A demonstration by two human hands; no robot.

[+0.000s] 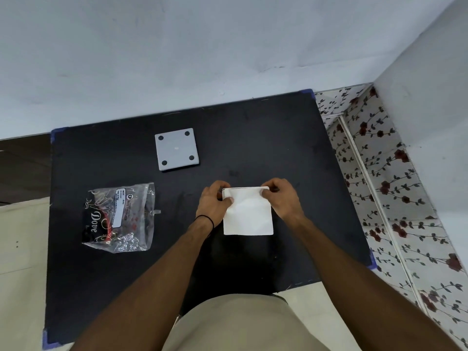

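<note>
Napkin (248,214) sits flat on the black table (291,148), right of centre, just in front of us. It's white and folded into layers. The near edge lies free on the tabletop, and both hands are at the far edge.

Our left hand (214,202) pinches the far-left corner, thumb on top. Our right hand (279,198) pinches the far-right corner the same way. Both have fingers curled around the paper.

Handling, our read: very light, soft and limp, with no stiffness once lifted. It tears if pulled apart and creases easily, and the layers can slide or fan out. Best hold is the corners, as now, or press flat with the fingertips. Don't grab mid-sheet.

Orientation: near-square, so no real long axis. The edges run roughly parallel to the table edges, with a slight skew. The layered edge points away from us.

To the left, well apart, is a clear plastic bag (121,219) with printed packaging inside. Farther back is a grey square plate (176,149) with four dark holes at its corners. A pale wall (202,59) stands behind the table.
</note>
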